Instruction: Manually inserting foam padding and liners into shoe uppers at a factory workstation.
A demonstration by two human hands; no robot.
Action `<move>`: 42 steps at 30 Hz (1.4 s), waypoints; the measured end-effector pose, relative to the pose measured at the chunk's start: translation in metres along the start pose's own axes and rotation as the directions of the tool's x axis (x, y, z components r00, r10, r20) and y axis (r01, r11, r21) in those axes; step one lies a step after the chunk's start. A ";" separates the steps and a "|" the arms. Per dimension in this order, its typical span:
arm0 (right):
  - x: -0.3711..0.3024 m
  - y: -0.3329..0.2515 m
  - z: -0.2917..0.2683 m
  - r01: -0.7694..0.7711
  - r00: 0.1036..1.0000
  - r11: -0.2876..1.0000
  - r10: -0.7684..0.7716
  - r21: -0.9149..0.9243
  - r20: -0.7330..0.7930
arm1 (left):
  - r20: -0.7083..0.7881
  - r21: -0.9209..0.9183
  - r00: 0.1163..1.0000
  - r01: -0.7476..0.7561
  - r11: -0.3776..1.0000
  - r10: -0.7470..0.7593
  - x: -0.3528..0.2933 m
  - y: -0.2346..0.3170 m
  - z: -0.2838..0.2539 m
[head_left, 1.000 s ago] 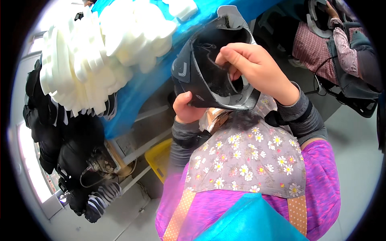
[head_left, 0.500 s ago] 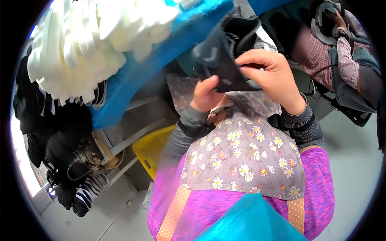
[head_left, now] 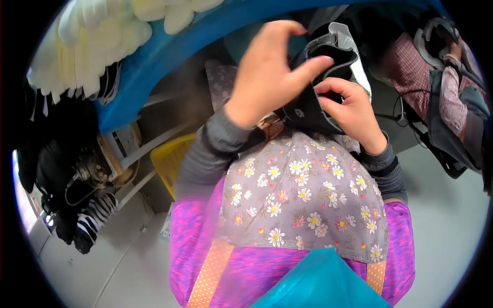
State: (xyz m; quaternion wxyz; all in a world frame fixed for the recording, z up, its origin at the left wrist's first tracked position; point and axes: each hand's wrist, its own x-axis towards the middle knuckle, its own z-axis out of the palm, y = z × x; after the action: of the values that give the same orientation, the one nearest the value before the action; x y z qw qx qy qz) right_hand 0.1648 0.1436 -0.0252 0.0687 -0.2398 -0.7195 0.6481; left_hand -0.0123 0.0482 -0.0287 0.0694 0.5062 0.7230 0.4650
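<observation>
A dark shoe upper point(head_left: 303, 110), black with grey edges and a small pale mark on its side, stands in front of my chest with its opening upward. My right hand point(head_left: 354, 113) pinches its near right edge between thumb and fingers. Raised over its left side is my left hand point(head_left: 269, 77), thumb and index finger spread apart, with nothing seen between them. The left thumb overlaps the opening in view; whether it touches the upper I cannot tell. Behind the upper shows a white piece point(head_left: 363, 77), partly hidden.
White padded pieces point(head_left: 97, 36) hang in a heap over a blue-covered bench edge point(head_left: 128, 97) at left. Below are black pieces point(head_left: 56, 149), a striped piece point(head_left: 98, 218) and a yellow basket point(head_left: 169, 164). A person in a checked top point(head_left: 411, 66) sits at the right.
My left hand has let go of the shoe upper's lower left side and risen above it, fingers spreading. The upper has tilted, its opening now showing more. My right hand keeps its pinch.
</observation>
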 end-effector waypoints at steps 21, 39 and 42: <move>0.002 0.021 0.005 0.092 0.996 0.996 -0.091 0.010 -0.021 | 0.255 -0.369 0.855 0.518 0.771 -0.452 -0.021 -0.039 0.042; 0.002 0.027 0.008 -0.112 0.989 0.983 0.124 0.143 -0.080 | 0.251 -0.232 0.810 0.582 0.779 -0.531 -0.025 -0.045 0.051; 0.000 0.022 0.009 -0.048 0.996 0.995 0.054 0.090 -0.065 | 0.246 -0.218 0.820 0.566 0.795 -0.517 -0.025 -0.043 0.051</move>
State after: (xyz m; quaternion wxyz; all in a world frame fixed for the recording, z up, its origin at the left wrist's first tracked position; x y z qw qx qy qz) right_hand 0.1667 0.1367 -0.0481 0.0868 -0.2765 -0.6811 0.6723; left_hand -0.0002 0.0569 -0.0984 0.3338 0.3006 0.7552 0.4773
